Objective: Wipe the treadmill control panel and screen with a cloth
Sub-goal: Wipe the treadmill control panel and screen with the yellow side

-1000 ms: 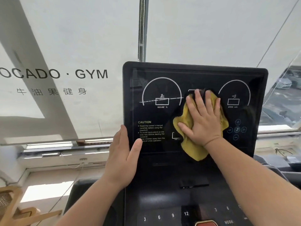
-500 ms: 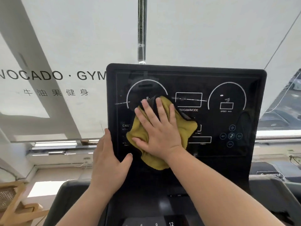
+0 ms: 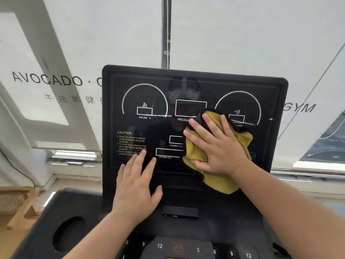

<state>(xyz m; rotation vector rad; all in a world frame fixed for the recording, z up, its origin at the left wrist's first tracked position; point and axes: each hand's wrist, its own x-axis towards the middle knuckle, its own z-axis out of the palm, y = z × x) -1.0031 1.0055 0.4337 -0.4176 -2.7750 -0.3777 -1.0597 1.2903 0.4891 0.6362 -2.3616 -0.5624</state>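
Note:
The black treadmill screen (image 3: 145,85) stands upright in front of me, with white dial outlines and a CAUTION text block. My right hand (image 3: 216,144) presses a yellow cloth (image 3: 222,184) flat against the screen's right-centre, fingers spread. The cloth has a dark edge at its top and hangs down below my palm. My left hand (image 3: 138,184) lies flat with straight fingers on the screen's lower left part, holding nothing. The control panel (image 3: 186,247) with numbered buttons runs along the bottom of the view.
A round cup-holder hole (image 3: 68,233) sits in the console's left side. A small black block (image 3: 180,212) lies below the screen. Behind is a white window blind with "AVOCADO GYM" lettering (image 3: 46,79), a vertical metal pole (image 3: 166,32), and a wooden rack (image 3: 16,204) at lower left.
My right hand has slid the cloth from the screen's left side to its right-centre. My left hand has left the screen's left edge and now lies flat on its lower face.

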